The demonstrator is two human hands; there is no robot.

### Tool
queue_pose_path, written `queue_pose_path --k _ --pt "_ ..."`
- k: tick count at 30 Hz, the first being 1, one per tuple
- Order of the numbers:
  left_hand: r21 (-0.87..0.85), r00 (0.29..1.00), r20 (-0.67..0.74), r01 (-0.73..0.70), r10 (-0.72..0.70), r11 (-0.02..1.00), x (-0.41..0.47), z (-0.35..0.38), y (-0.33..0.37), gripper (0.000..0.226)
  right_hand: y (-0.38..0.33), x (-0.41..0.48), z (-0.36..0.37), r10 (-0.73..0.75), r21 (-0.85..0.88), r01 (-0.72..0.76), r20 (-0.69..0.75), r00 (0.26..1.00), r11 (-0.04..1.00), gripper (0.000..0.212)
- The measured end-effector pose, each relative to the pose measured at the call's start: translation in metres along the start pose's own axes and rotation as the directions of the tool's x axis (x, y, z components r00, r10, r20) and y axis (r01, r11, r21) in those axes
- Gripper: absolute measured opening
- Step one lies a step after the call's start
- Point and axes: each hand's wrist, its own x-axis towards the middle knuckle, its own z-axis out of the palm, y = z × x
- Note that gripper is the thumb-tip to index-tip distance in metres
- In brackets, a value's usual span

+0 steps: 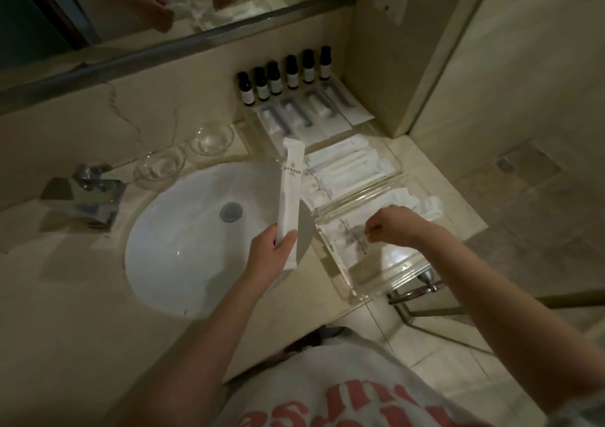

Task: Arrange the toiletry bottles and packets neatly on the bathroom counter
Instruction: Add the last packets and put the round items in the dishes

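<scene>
My left hand point(268, 249) grips the lower end of a long white packet point(291, 194) and holds it upright over the sink's right rim. My right hand point(394, 225) hovers with curled fingers over the near clear tray point(386, 272), which holds a few white packets point(415, 202) at its far end; whether the fingers pinch anything I cannot tell. A second clear tray point(391, 161) behind it carries a row of white packets point(343, 164). Several dark-capped bottles point(284, 74) stand in a line against the back wall, with boxed packets point(311, 109) laid in front of them.
A white sink point(196, 230) with a chrome tap point(88, 194) fills the counter's left. Two glass bowls point(183, 155) sit behind the basin. A mirror point(163, 7) runs along the back wall. A towel bar point(422, 287) sticks out below the counter edge on the right.
</scene>
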Motion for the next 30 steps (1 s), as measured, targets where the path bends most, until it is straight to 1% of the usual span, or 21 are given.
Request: queue_pose_path --k 2,4,6,8,10,11,13,15,17,19,20,21,22,23,24,25,26,28,30 --pt "0.0 1.0 0.012 0.009 -0.009 1.0 0.001 0.006 0.001 0.028 0.005 0.001 0.008 -0.007 -0.071 0.01 0.043 0.999 0.997 0.019" --pt "-0.005 1.0 0.014 0.017 -0.017 1.0 0.002 0.009 0.0 0.032 0.011 0.003 0.02 -0.055 -0.138 0.058 0.021 0.998 0.989 0.017" --pt "-0.01 1.0 0.007 0.019 -0.019 1.0 0.003 0.011 0.0 0.034 0.015 0.004 0.033 -0.133 -0.183 0.113 -0.103 0.986 0.977 0.015" --pt "-0.002 1.0 0.013 0.018 -0.018 1.0 0.003 0.013 0.001 0.033 0.017 0.002 0.044 -0.182 -0.204 0.129 -0.266 0.947 0.971 0.014" --pt "0.008 0.999 0.029 0.015 -0.015 1.0 0.002 0.016 0.004 0.031 0.021 -0.004 0.053 -0.181 -0.143 0.133 -0.418 0.89 0.981 0.022" --pt "0.006 0.999 0.035 0.012 -0.012 1.0 0.002 0.017 0.005 0.029 0.022 -0.008 0.058 -0.148 -0.094 0.117 -0.48 0.865 0.989 0.026" --pt "0.0 0.999 0.043 0.009 -0.009 1.0 0.002 0.021 0.007 0.026 0.026 -0.017 0.066 -0.013 -0.003 0.014 -0.557 0.831 1.0 0.029" --pt "0.008 0.999 0.052 0.0 0.0 1.0 0.002 0.025 0.01 0.025 0.032 -0.023 0.073 0.127 0.067 -0.108 -0.562 0.817 0.992 0.027" --pt "0.016 0.998 0.067 -0.009 0.008 1.0 0.002 0.029 0.014 0.024 0.037 -0.024 0.077 0.205 0.108 -0.174 -0.516 0.832 0.979 0.027" --pt "0.01 0.997 0.081 -0.01 0.01 1.0 0.002 0.034 0.017 0.029 0.038 -0.023 0.077 0.229 0.125 -0.193 -0.468 0.853 0.973 0.03" --pt "0.004 0.996 0.089 -0.008 0.007 1.0 0.002 0.035 0.019 0.031 0.038 -0.022 0.075 0.233 0.123 -0.198 -0.466 0.854 0.972 0.031" --pt "0.001 0.995 0.098 -0.003 0.003 1.0 0.002 0.037 0.02 0.033 0.035 -0.022 0.072 0.237 0.134 -0.196 -0.48 0.845 0.971 0.032" --pt "0.001 0.994 0.106 -0.004 0.004 1.0 0.001 0.038 0.022 0.032 0.032 -0.024 0.066 0.249 0.181 -0.18 -0.508 0.824 0.967 0.033" --pt "0.003 0.993 0.114 -0.005 0.005 1.0 0.001 0.04 0.024 0.03 0.027 -0.025 0.059 0.268 0.264 -0.143 -0.531 0.804 0.954 0.033" --pt "0.004 0.992 0.128 -0.012 0.012 1.0 0.0 0.041 0.027 0.027 0.021 -0.026 0.05 0.288 0.369 -0.088 -0.531 0.797 0.925 0.033" --pt "0.006 0.989 0.146 -0.023 0.021 1.0 -0.001 0.042 0.029 0.025 0.014 -0.027 0.04 0.294 0.477 -0.022 -0.505 0.812 0.879 0.032" --pt "0.005 0.985 0.167 -0.035 0.034 0.999 -0.003 0.044 0.031 0.024 0.007 -0.026 0.029 0.278 0.577 0.04 -0.453 0.847 0.816 0.029" --pt "0.002 0.977 0.206 -0.052 0.05 0.999 -0.007 0.048 0.033 0.029 -0.009 -0.023 0.011 0.19 0.753 0.149 -0.344 0.919 0.641 0.021" --pt "0.021 0.966 0.252 -0.074 0.066 0.997 -0.01 0.052 0.033 0.031 -0.024 -0.018 0.002 0.121 0.855 0.192 -0.282 0.952 0.483 0.016"
